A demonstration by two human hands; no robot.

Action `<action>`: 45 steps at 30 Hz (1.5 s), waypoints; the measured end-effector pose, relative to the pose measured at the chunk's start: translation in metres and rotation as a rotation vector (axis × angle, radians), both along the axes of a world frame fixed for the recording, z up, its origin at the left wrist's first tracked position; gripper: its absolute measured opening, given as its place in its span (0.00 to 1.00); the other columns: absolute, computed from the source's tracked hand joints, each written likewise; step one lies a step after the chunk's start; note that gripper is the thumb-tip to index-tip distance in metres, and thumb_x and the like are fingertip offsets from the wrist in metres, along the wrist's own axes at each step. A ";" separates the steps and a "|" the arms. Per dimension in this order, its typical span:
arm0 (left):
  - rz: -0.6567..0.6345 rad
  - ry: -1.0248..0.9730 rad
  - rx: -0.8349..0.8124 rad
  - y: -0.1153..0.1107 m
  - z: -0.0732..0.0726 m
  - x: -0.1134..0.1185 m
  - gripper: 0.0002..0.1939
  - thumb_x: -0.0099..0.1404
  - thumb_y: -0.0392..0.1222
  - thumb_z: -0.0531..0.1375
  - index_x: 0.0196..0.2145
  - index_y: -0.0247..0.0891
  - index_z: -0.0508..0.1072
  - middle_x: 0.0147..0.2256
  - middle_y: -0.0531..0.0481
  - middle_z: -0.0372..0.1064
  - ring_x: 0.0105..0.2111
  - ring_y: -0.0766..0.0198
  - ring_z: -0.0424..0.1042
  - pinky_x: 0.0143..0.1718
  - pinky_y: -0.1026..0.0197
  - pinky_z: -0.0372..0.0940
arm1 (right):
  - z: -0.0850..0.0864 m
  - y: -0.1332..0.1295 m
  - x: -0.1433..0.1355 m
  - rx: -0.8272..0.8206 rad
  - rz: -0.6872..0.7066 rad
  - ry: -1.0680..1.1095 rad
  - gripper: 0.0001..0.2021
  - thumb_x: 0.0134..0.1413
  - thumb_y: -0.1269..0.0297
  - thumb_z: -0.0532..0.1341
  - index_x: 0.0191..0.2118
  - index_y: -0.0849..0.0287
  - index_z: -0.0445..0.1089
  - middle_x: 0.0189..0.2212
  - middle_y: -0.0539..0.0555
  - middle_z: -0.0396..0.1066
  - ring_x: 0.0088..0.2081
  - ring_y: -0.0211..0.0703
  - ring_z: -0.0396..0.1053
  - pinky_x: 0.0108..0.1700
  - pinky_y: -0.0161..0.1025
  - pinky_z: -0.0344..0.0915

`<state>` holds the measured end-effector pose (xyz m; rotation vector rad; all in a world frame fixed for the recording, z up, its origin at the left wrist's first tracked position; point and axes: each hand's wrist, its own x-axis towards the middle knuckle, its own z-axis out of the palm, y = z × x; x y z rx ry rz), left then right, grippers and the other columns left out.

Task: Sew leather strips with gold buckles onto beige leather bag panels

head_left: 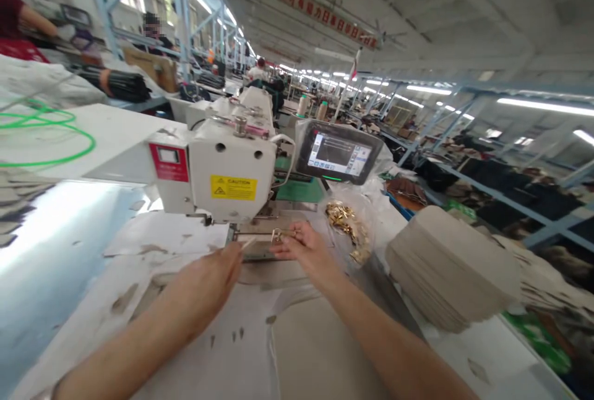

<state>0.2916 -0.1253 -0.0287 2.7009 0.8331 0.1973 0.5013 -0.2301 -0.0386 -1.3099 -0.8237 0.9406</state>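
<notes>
My left hand [228, 263] is closed around a thin pale strip [249, 243] just in front of the sewing machine [232, 171]. To its right, my right hand [299, 243] pinches a small gold-coloured metal buckle [276, 236] between thumb and fingers. Both hands are over the machine's clamp plate [257, 255], a short gap apart. Under my right forearm lies a beige fabric panel [320, 347] on the white table. A clear bag of gold metal pieces [349, 227] stands to the right of my right hand.
A display screen [341, 151] stands behind the bag. Stacked beige panels [452, 264] rise at the right. Green tubing [69, 159] lies on a white surface at the left. Part of a person in dark red [13, 23] shows at the upper left.
</notes>
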 end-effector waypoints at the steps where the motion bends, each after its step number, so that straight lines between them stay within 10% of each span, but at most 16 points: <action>1: 0.009 0.050 -0.035 -0.010 0.002 0.013 0.13 0.73 0.38 0.44 0.44 0.35 0.67 0.35 0.41 0.77 0.36 0.52 0.79 0.38 0.52 0.69 | 0.000 -0.001 -0.005 0.017 0.007 -0.056 0.18 0.51 0.54 0.67 0.40 0.55 0.61 0.34 0.50 0.77 0.33 0.44 0.79 0.40 0.42 0.76; 7: 0.006 0.010 -0.072 -0.031 0.001 0.052 0.14 0.72 0.37 0.40 0.42 0.38 0.65 0.33 0.39 0.78 0.35 0.48 0.79 0.32 0.53 0.67 | 0.009 -0.020 -0.015 0.112 -0.033 -0.802 0.09 0.63 0.64 0.56 0.46 0.55 0.70 0.38 0.53 0.78 0.41 0.45 0.78 0.49 0.42 0.72; 13: 0.004 0.028 -0.037 -0.041 0.006 0.045 0.15 0.72 0.41 0.41 0.39 0.38 0.65 0.32 0.41 0.77 0.35 0.50 0.79 0.33 0.55 0.67 | -0.006 -0.020 0.001 -0.049 -0.219 -0.788 0.09 0.63 0.67 0.55 0.45 0.56 0.70 0.33 0.52 0.79 0.34 0.44 0.79 0.39 0.37 0.73; 23: 0.021 0.021 -0.130 -0.038 -0.004 0.061 0.14 0.72 0.40 0.42 0.40 0.37 0.66 0.31 0.39 0.77 0.35 0.50 0.80 0.34 0.54 0.66 | 0.005 -0.032 -0.012 -0.154 -0.045 -1.347 0.19 0.65 0.72 0.51 0.59 0.62 0.66 0.44 0.66 0.76 0.40 0.53 0.78 0.42 0.43 0.72; 38: -0.049 -0.103 -0.176 -0.034 -0.012 0.071 0.09 0.69 0.34 0.46 0.45 0.36 0.61 0.37 0.40 0.76 0.39 0.53 0.79 0.36 0.56 0.68 | 0.003 -0.030 -0.012 -0.035 0.066 -1.060 0.25 0.58 0.73 0.54 0.62 0.59 0.60 0.43 0.56 0.78 0.42 0.47 0.77 0.46 0.40 0.71; 45: -0.061 -0.088 0.127 -0.037 0.003 0.086 0.18 0.68 0.30 0.45 0.47 0.29 0.71 0.45 0.31 0.75 0.51 0.43 0.73 0.54 0.40 0.63 | 0.010 -0.008 0.001 -0.315 0.004 -1.142 0.08 0.56 0.74 0.53 0.38 0.57 0.67 0.29 0.52 0.71 0.33 0.43 0.70 0.35 0.35 0.62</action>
